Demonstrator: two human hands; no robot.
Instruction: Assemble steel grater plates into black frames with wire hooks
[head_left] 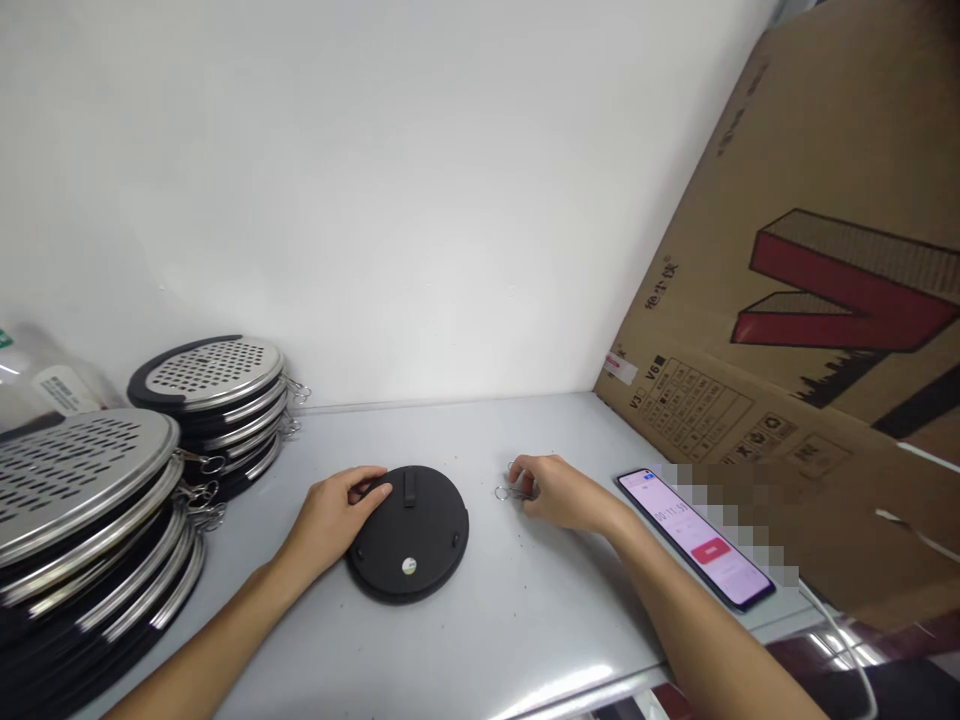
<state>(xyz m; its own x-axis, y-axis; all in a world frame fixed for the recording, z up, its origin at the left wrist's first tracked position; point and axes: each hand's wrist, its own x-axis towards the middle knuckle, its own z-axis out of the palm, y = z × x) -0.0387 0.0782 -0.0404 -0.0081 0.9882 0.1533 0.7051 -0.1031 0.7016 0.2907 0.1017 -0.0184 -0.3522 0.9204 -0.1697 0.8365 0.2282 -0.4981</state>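
Note:
A black round disc (420, 535) lies flat on the grey table, with a raised tab near its top edge, small nubs at its sides and a round sticker low on its face. My left hand (337, 515) grips its upper left rim, thumb on top and fingers curled at the edge. To the right of the disc, my right hand (553, 490) is closed in a pinch just above the tabletop. From its fingertips stick the wire loops of a binder clip (502, 493); the clip's body is hidden by my fingers.
Two stacks of discs with perforated metal tops stand at left, a nearer stack (90, 500) and a farther stack (217, 375), wire-looped clips at their edges. A phone (694, 535) showing a timer lies right. A large cardboard box (787, 330) leans beyond it. A white wall (450, 200) closes the back.

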